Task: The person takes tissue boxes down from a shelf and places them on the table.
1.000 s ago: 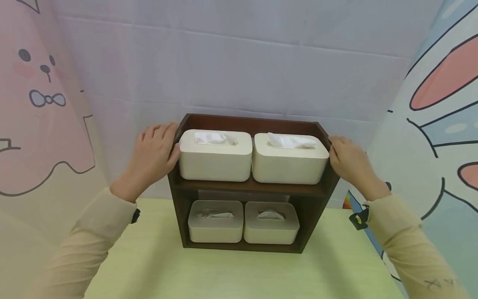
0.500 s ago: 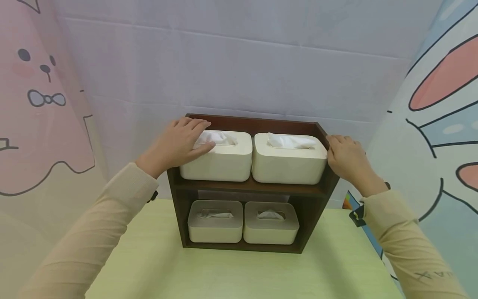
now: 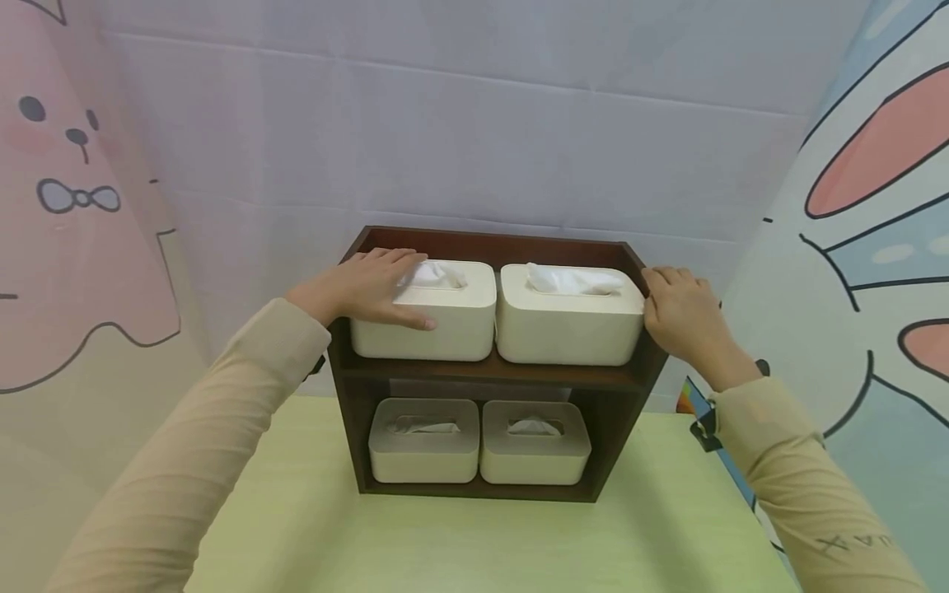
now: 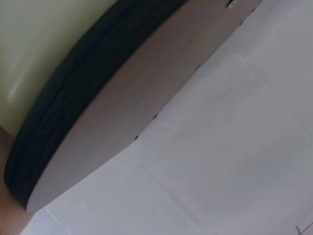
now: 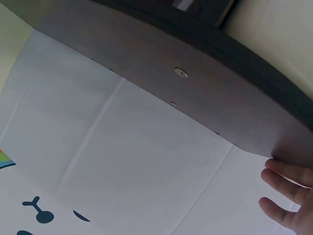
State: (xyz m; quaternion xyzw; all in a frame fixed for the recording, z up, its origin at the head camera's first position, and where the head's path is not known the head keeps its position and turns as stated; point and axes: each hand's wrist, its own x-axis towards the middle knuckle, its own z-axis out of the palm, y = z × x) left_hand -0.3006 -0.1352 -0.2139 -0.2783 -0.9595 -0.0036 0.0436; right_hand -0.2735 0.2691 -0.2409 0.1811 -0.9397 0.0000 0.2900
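Observation:
A dark brown two-tier shelf [image 3: 489,372] holds cream tissue boxes with tissue showing in their slots. My left hand [image 3: 366,288] rests on the upper left tissue box [image 3: 463,329], its fingers stretched over the lid beside the slot and its thumb along the front face. At the other end, my right hand [image 3: 685,317] grips the upper right side edge of the shelf, next to the upper right tissue box [image 3: 571,333]. The right wrist view has its fingers [image 5: 286,186] at the outer side panel; the thumb is hidden there. In the left wrist view the shelf's outer side [image 4: 112,98] fills much of the frame.
Two more tissue boxes, a left one [image 3: 424,461] and a right one [image 3: 535,463], stand on the lower tier. Beneath the shelf is a pale yellow-green tabletop [image 3: 474,543]. A plain cloth backdrop [image 3: 474,123] hangs behind, with cartoon-printed cloth on both sides.
My left hand has left the shelf's left edge and moved right onto the upper left tissue box, its thumb lowering onto the front. My right hand stays at the right edge.

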